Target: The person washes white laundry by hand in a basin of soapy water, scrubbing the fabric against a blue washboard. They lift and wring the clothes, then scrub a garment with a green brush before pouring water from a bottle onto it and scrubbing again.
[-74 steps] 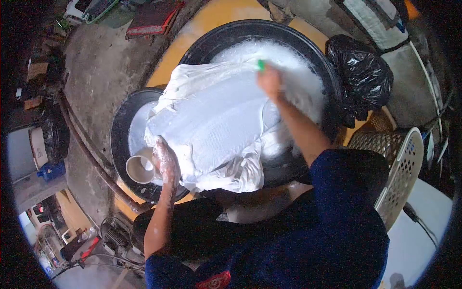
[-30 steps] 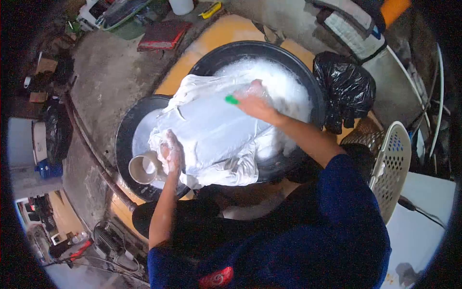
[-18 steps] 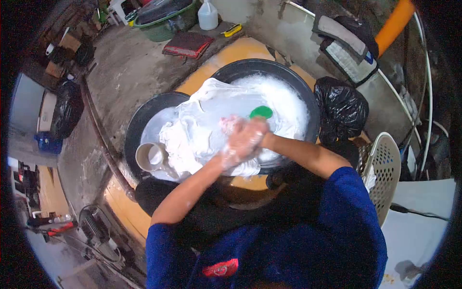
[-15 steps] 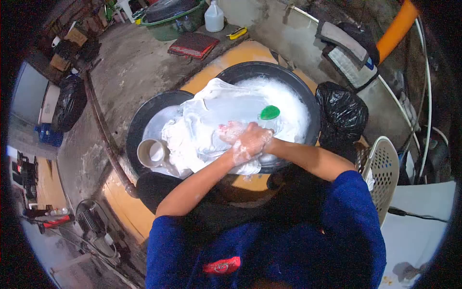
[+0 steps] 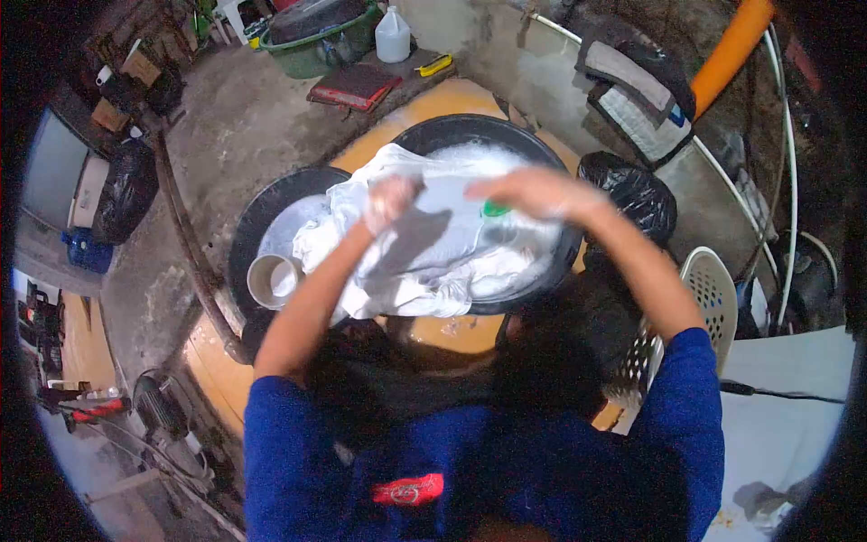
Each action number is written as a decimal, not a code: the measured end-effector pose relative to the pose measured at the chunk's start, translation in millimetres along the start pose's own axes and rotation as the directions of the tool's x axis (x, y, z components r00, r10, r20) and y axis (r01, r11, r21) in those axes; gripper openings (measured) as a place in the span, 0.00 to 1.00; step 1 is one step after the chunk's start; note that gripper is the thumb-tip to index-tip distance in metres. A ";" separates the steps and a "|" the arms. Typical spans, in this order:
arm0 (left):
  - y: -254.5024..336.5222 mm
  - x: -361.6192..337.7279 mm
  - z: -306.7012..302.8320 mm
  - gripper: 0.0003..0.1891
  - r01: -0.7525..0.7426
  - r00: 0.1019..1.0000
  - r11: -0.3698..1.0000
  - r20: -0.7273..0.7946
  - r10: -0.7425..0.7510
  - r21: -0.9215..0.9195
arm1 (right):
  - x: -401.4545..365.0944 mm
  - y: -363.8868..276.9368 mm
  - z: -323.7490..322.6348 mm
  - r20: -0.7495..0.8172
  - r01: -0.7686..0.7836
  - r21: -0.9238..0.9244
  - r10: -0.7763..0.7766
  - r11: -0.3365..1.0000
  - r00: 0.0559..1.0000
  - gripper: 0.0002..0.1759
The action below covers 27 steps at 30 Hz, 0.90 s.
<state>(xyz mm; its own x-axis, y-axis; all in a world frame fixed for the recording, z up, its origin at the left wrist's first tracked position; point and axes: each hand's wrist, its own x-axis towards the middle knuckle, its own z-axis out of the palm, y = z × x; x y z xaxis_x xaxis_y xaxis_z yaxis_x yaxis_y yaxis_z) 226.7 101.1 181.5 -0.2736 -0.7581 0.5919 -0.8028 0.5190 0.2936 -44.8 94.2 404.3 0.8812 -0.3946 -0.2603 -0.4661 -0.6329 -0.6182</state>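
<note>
Wet white cloth is spread across the two black basins, draping over their front rims. Above its left part is my left hand, smeared by motion, its fingers not readable. My right hand, also blurred, reaches over the right basin with fingers stretched out to the left and nothing seen in them. Just under its fingers shows a green oval object like a scrub brush, partly hidden by the hand. Suds fill the back of that basin. A white dipper sits at the left basin's front.
Both basins stand on a yellow wooden board. Right of them are a black plastic bag and a perforated beige basket. A white jug and a green tub stand at the back. A pipe runs along the left.
My hands, earlier together on the cloth at the front, have lifted and parted, the left going back and left, the right back and right. The cloth's front edge has shifted and bunched.
</note>
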 end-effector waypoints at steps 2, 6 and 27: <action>58.4 80.1 -107.9 0.10 0.067 0.993 0.991 0.094 -0.078 0.114 | -13.3 4.6 -59.2 -0.190 0.309 -0.342 -0.387 0.887 0.902 0.18; 138.2 161.0 -225.7 0.10 0.211 0.968 0.796 0.010 -0.250 -0.567 | -72.1 -48.1 -137.6 -0.624 0.223 -0.112 -0.243 0.968 0.743 0.17; 153.8 48.2 -47.1 0.11 0.428 0.850 0.169 0.332 -0.409 -0.888 | 30.2 45.0 63.2 -0.557 0.599 0.747 0.220 -0.287 0.801 0.26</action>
<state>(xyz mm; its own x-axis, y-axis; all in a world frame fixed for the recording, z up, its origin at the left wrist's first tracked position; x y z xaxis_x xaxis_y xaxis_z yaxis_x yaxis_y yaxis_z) 115.0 163.0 290.6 -0.0802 -0.9878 0.1337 0.2170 0.1136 0.9695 -34.1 95.9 321.7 0.5588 -0.8265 0.0685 0.7209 0.4433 -0.5327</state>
